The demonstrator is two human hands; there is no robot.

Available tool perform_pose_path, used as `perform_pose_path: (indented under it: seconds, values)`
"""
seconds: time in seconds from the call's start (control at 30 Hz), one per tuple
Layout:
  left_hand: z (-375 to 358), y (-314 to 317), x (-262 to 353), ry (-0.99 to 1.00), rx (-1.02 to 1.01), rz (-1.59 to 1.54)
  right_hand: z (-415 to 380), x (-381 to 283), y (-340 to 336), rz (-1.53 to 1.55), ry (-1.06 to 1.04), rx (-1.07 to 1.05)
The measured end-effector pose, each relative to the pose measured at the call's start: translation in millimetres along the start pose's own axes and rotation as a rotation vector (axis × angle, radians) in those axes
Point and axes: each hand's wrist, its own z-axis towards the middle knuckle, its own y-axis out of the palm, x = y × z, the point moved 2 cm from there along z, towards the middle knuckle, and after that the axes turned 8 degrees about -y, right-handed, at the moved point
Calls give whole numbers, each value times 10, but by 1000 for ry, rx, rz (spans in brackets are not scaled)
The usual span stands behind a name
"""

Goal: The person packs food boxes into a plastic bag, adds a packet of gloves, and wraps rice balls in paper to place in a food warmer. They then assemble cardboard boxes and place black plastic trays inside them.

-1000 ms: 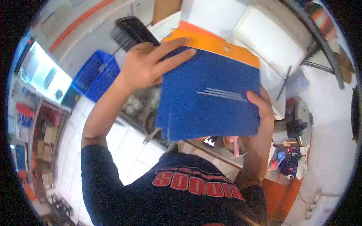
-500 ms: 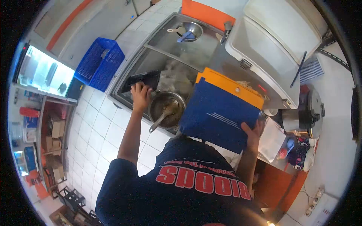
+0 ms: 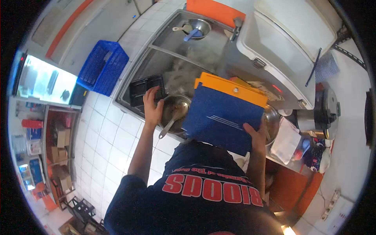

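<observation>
My left hand (image 3: 153,106) is open, thumb apart from its fingers, with the fingertips at the lower right edge of a black compartment tray (image 3: 144,89). The tray lies on the glass-topped chest (image 3: 158,58). Right beside this hand is a metal bowl (image 3: 167,114) with a metal ladle (image 3: 172,122) resting in it. My right hand (image 3: 255,138) grips the right edge of a flat blue and orange packet (image 3: 223,117), its thumb on the blue face. The packet is tilted in front of my body and hides part of the surface behind it.
A blue basket (image 3: 102,66) stands left of the chest. At its far end sits another metal bowl (image 3: 198,29) with utensils. To the right are an open white cooler (image 3: 270,70), a metal pan (image 3: 271,121), papers (image 3: 286,141) and a large cooker (image 3: 319,111).
The black tray now lies flatter, and my left hand has opened and shifted right and down from it. The packet has moved slightly left, uncovering more of the metal pan on the right.
</observation>
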Motion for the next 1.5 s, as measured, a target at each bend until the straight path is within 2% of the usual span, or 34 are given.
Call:
perform_pose_path:
  seconds: [0.03, 0.07, 0.1, 0.13, 0.17, 0.2, 0.27, 0.33, 0.37, 0.43, 0.5, 0.57, 0.7, 0.77, 0.8, 0.87, 1.0, 1.07, 1.17, 1.3, 1.33, 1.37, 1.5]
  values:
    - [-11, -90, 338, -42, -20, -137, -26, -46, 98, 4, -25, -32]
    - [-56, -118, 689, -38, -35, -146, -62, -104, 204, 6, -46, -69]
    - [-112, -109, 1021, -149, -103, -376, -115, -246, 330, -112, -83, -69]
    - [-152, -31, 1229, -261, -167, -603, -135, -273, 430, -49, -78, -83]
    - [-147, 123, 1286, -182, -196, -780, -131, -292, 490, 16, -79, -98]
    - [-124, 134, 1286, -242, -228, -740, -114, -275, 520, 88, -44, -202]
    - [-90, 137, 1275, -287, -272, -700, -86, -177, 504, 174, -18, -207]
    - [-116, 181, 1154, -612, -334, -1025, -93, -152, 453, 260, 13, -193]
    - [-142, 187, 1102, -606, -359, -1023, -101, -152, 423, 283, 41, -203]
    - [-222, 257, 964, -792, -524, -1341, -123, -148, 355, 333, 97, -219]
    - [-272, 365, 892, -821, -593, -1344, -186, -140, 312, 407, 64, -191]
    - [-295, 427, 931, -868, -516, -1382, -254, -83, 235, 347, 70, -153]
    - [-417, 564, 753, -917, -641, -1413, -340, -250, 121, 438, 45, -181]
    - [-465, 534, 726, -920, -812, -1498, -374, -362, 46, 206, -26, -287]
    - [-474, 628, 597, -822, -943, -1572, -403, -396, 17, 207, -27, -275]
    - [-526, 664, 539, -836, -963, -1555, -481, -470, 2, -95, -148, -346]
    - [-530, 763, 641, -880, -988, -1503, -598, -616, 58, -76, -78, -381]
    - [-574, 822, 641, -899, -946, -1534, -656, -656, 87, 170, 8, -275]
    - [-642, 900, 598, -879, -903, -1564, -701, -628, 72, 238, -44, -267]
    - [-770, 1000, 490, -938, -868, -1570, -717, -648, 63, 233, -108, -258]
    - [-789, 999, 492, -964, -830, -1558, -705, -649, 49, 123, -101, -245]
    - [-807, 988, 500, -957, -833, -1559, -694, -654, 35, 13, -94, -231]
    - [-845, 967, 563, -940, -897, -1496, -730, -748, 99, -18, -173, -155]
